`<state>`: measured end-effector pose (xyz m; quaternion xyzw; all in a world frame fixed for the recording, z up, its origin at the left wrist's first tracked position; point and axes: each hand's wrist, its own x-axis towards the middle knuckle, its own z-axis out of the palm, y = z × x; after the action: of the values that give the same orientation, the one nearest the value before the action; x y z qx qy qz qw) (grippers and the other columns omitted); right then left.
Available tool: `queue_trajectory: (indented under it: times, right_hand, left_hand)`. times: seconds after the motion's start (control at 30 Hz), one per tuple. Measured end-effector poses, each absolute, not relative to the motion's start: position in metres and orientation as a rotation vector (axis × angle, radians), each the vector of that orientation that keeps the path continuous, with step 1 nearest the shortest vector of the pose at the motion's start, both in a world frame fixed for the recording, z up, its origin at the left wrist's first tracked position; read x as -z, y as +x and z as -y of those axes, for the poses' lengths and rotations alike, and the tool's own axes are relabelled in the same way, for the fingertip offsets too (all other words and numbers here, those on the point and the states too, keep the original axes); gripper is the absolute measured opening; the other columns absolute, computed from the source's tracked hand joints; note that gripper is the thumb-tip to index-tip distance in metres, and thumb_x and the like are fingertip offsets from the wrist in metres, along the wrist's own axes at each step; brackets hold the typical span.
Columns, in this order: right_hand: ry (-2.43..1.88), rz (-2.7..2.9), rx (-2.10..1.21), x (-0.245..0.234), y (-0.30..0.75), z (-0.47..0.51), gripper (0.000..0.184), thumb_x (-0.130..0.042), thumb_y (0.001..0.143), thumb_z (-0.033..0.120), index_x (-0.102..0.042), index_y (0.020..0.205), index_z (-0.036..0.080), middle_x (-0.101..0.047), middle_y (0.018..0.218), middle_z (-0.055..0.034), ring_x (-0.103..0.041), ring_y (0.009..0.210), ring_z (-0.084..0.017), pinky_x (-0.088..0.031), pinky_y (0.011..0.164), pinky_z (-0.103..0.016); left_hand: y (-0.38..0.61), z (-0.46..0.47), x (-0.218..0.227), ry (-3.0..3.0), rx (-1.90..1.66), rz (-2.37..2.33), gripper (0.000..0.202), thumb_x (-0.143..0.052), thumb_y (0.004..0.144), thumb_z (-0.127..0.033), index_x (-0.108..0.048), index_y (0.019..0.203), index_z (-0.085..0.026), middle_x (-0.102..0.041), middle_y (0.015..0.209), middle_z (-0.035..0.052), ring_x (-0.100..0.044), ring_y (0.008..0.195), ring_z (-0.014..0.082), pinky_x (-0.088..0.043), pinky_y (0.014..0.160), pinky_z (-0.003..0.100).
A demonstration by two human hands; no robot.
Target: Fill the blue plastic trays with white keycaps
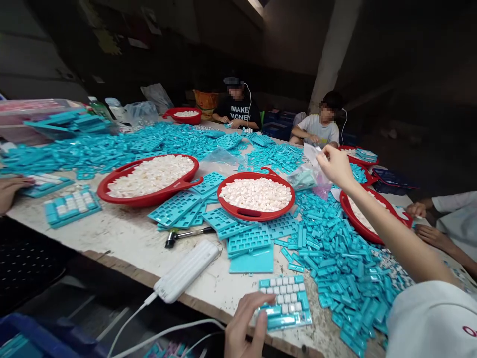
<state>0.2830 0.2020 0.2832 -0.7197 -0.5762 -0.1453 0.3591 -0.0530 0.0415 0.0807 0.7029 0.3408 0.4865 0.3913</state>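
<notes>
At the table's near edge lies a small turquoise panel (pixel 286 320) set with rows of white square pieces, like a small keyboard. My left hand (pixel 246 323) rests at its left side, thumb and fingers apart, touching the panel's lower-left part. My right arm reaches far forward. There my right hand (pixel 336 166) has its fingers pinched on the upper edge of a clear plastic bag (pixel 323 185) with a pinkish tint. Beneath that arm spreads a heap of glossy turquoise bars (pixel 337 248).
Red baskets of white pieces (pixel 256 217) (pixel 122 200) stand mid-table. Nearby lie stacked turquoise grid panels (pixel 248 242), a hammer (pixel 190 232) and a white power strip (pixel 186 271) with a cable. Other people (pixel 240 107) sit around the table; a co-worker's hands (pixel 428 223) are at right.
</notes>
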Motion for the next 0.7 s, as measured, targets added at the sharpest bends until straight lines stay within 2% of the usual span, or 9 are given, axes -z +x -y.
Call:
queue_trajectory:
  times: [0.07,0.1,0.17,0.27,0.4,0.5,0.6,0.63,0.7]
  right_hand:
    - [-1.666,1.542,0.059,-0.267,0.253,-0.152,0.024,-0.045,0.090,0.031,-0.052,0.069,0.020,-0.058,0.070,-0.0022,-0.058,0.069,-0.019,-0.044,0.066,-0.026]
    - [-1.570,1.539,-0.126,-0.256,0.236,-0.125,0.027,-0.041,0.092,0.033,-0.053,0.071,0.021,-0.058,0.071,-0.0023,-0.058,0.069,-0.019,-0.045,0.063,-0.026]
    - [-1.426,1.419,-0.414,-0.229,0.197,-0.071,0.028,-0.039,0.093,0.037,-0.061,0.086,0.021,-0.063,0.078,-0.0036,-0.062,0.074,-0.021,-0.049,0.063,-0.028]
    - [-1.340,1.193,-0.631,-0.188,0.142,0.000,0.035,-0.039,0.096,0.039,-0.062,0.114,0.021,-0.070,0.092,-0.0066,-0.067,0.081,-0.023,-0.054,0.064,-0.029]
    - [-1.309,0.968,-0.635,-0.148,0.104,0.056,0.048,-0.024,0.100,0.034,-0.053,0.137,0.022,-0.072,0.108,-0.0097,-0.072,0.090,-0.025,-0.058,0.071,-0.033]
    - [-1.395,0.858,-0.594,-0.128,0.100,0.081,0.051,-0.022,0.102,0.038,-0.052,0.142,0.024,-0.071,0.117,-0.0092,-0.070,0.105,-0.026,-0.059,0.082,-0.035]
    - [-1.377,0.674,-0.643,-0.118,0.097,0.099,0.047,-0.037,0.100,0.046,-0.057,0.138,0.025,-0.067,0.126,-0.0071,-0.062,0.120,-0.026,-0.055,0.092,-0.034]
    - [-1.330,0.615,-0.700,-0.119,0.093,0.104,0.047,-0.043,0.099,0.048,-0.059,0.136,0.025,-0.066,0.128,-0.0065,-0.059,0.123,-0.027,-0.054,0.095,-0.034]
    - [-1.216,0.528,-0.832,-0.123,0.081,0.110,0.048,-0.053,0.094,0.051,-0.061,0.134,0.025,-0.064,0.130,-0.0060,-0.056,0.126,-0.028,-0.051,0.099,-0.034]
  left_hand:
    - [-0.035,-0.045,-0.100,1.648,-1.136,-0.770,0.035,-0.046,0.101,-0.040,-0.064,0.126,-0.023,-0.071,0.122,0.0112,-0.067,0.113,0.0286,-0.059,0.091,0.039]
    - [-0.027,-0.045,-0.110,1.582,-1.112,-0.674,0.044,-0.043,0.102,-0.044,-0.055,0.138,-0.022,-0.065,0.134,0.0128,-0.063,0.122,0.0294,-0.058,0.096,0.040]
    - [-0.015,-0.042,-0.124,1.462,-1.042,-0.495,0.055,-0.031,0.104,-0.052,-0.042,0.149,-0.022,-0.054,0.148,0.0141,-0.060,0.128,0.0305,-0.057,0.099,0.043]
    - [-0.010,-0.028,-0.128,1.373,-0.925,-0.450,0.064,-0.018,0.103,-0.058,-0.041,0.151,-0.021,-0.060,0.141,0.0130,-0.064,0.122,0.0303,-0.057,0.097,0.046]
    - [-0.030,-0.001,-0.106,1.317,-0.831,-0.614,0.063,-0.014,0.105,-0.055,-0.050,0.147,-0.024,-0.073,0.122,0.0093,-0.071,0.108,0.0304,-0.058,0.091,0.048]
    - [-0.056,0.019,-0.095,1.254,-1.095,-0.942,0.050,-0.029,0.105,-0.049,-0.050,0.145,-0.027,-0.068,0.131,0.0093,-0.066,0.117,0.0305,-0.057,0.092,0.047]
    - [-0.073,0.043,-0.102,1.214,-1.441,-1.203,0.053,-0.061,0.093,-0.048,-0.052,0.141,-0.028,-0.053,0.148,0.0068,-0.043,0.142,0.0312,-0.041,0.114,0.044]
    - [-0.074,0.051,-0.108,1.208,-1.418,-1.141,0.057,-0.065,0.088,-0.053,-0.056,0.137,-0.025,-0.053,0.148,0.0075,-0.040,0.143,0.0334,-0.036,0.118,0.044]
    - [-0.069,0.066,-0.123,1.120,-1.223,-0.932,0.068,-0.063,0.081,-0.066,-0.064,0.130,-0.020,-0.061,0.140,0.0111,-0.045,0.139,0.0383,-0.036,0.118,0.045]
